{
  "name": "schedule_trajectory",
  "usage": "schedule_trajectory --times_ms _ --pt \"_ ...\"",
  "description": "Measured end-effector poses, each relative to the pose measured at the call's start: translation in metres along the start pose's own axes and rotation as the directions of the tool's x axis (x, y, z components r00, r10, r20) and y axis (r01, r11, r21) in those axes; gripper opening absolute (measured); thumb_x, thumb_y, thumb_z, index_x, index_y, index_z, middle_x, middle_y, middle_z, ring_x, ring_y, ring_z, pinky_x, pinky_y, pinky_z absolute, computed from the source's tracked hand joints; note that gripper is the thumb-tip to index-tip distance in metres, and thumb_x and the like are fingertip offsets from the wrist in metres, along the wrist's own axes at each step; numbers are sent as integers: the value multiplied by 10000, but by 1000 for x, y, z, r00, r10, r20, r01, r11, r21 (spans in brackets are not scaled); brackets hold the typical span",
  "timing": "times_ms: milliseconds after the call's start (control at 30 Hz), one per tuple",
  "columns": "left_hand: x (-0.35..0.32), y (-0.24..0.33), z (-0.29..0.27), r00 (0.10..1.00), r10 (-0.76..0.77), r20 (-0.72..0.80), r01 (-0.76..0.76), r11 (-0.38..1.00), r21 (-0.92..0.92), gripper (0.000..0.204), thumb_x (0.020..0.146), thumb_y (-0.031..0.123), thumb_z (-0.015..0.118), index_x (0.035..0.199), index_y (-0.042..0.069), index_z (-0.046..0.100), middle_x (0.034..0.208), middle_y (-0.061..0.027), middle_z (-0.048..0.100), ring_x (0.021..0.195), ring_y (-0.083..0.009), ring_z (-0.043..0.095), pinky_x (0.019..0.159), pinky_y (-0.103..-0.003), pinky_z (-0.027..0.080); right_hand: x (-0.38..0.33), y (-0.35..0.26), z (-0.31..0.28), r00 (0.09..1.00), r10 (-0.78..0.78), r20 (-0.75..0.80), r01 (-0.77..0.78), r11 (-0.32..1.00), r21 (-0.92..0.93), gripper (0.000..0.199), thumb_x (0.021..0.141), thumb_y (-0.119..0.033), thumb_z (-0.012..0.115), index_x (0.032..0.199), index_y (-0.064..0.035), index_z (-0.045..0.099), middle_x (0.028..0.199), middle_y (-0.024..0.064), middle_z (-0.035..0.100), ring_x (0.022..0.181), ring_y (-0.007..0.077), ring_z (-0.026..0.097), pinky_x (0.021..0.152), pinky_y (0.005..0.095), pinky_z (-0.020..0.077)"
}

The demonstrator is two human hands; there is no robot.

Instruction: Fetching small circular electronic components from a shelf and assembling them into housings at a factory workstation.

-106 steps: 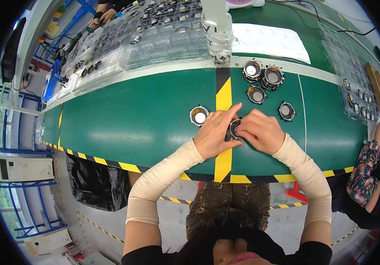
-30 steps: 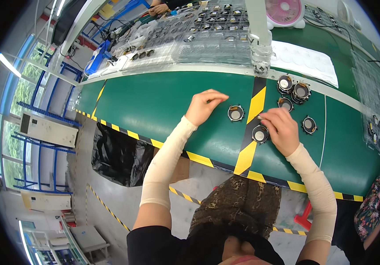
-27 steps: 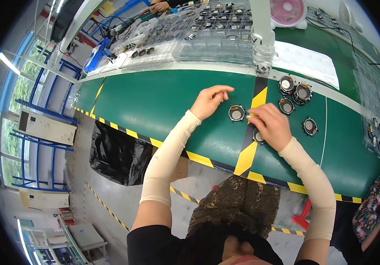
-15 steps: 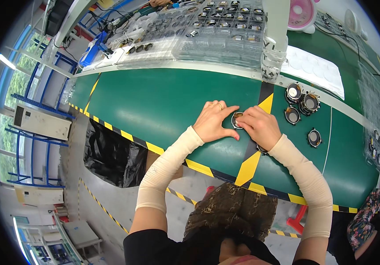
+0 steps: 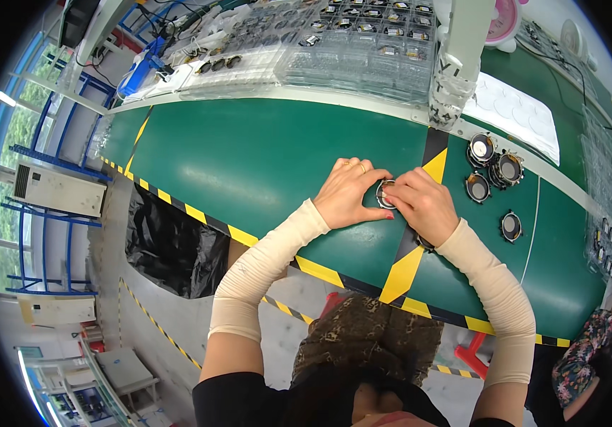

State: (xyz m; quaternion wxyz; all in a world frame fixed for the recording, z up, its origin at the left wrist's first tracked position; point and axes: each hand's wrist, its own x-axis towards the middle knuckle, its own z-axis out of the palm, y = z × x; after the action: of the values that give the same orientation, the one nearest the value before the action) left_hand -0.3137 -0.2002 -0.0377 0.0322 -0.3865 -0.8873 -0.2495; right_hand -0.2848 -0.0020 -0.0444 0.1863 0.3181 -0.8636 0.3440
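Observation:
A small round watch case [image 5: 382, 196] with a silver rim lies on the green work table [image 5: 263, 156]. My left hand [image 5: 347, 193] holds its edge between thumb and index finger, the other fingers resting on the table. From the right, the bunched fingertips of my right hand [image 5: 427, 205] grip and press on the same case and cover part of it. Another case [image 5: 424, 244] shows partly under my right wrist. Further right lie several similar cases: a stacked group [image 5: 507, 169], a single one [image 5: 477, 188] and another nearer me [image 5: 511, 225].
Behind the table's white rail stand clear plastic trays [image 5: 356, 75] of small parts. A wrapped white post [image 5: 451, 85] rises at the rail, with a white molded tray [image 5: 512, 114] beside it. Yellow-black tape [image 5: 320, 270] marks the front edge. Another person's patterned sleeve [image 5: 583, 356] is at lower right.
The whole view has shifted slightly. Both hands stay at the same watch case, and my left thumb and index finger now reach around its edge.

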Motion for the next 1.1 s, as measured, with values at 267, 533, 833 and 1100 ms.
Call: schedule_trajectory --times_ms 267,533,833,1100 --pt "-2 -1 1 1000 16 1 -16 1000 -13 612 671 434 784 1126 72 598 889 -77 533 871 -239 495 812 -350 348 1 -2 -4 999 -32 23 33 999 -29 136 723 -75 722 856 -62 700 806 20 587 750 190 571 556 311 477" --pt "-1 -1 0 1000 26 8 -26 999 -21 601 685 441 769 1123 70 593 859 -70 532 852 -240 502 811 -354 350 4 7 -6 996 -82 47 80 996 43 141 705 -65 726 843 -68 701 803 16 584 740 183 574 543 307 473" --pt "-1 -1 0 999 36 4 -36 999 -20 601 685 440 769 1126 72 590 870 -68 537 862 -239 505 810 -353 351 5 8 -13 989 -100 107 94 994 65 129 718 -73 726 846 -68 708 807 14 593 743 181 577 550 302 466" --pt "-2 -2 1 999 38 -10 -39 998 -47 697 651 453 789 1191 70 570 870 -69 519 853 -237 496 815 -349 354 1 9 -17 991 15 131 -31 992 119 114 742 -81 715 852 -54 700 816 35 605 755 210 579 608 315 470"
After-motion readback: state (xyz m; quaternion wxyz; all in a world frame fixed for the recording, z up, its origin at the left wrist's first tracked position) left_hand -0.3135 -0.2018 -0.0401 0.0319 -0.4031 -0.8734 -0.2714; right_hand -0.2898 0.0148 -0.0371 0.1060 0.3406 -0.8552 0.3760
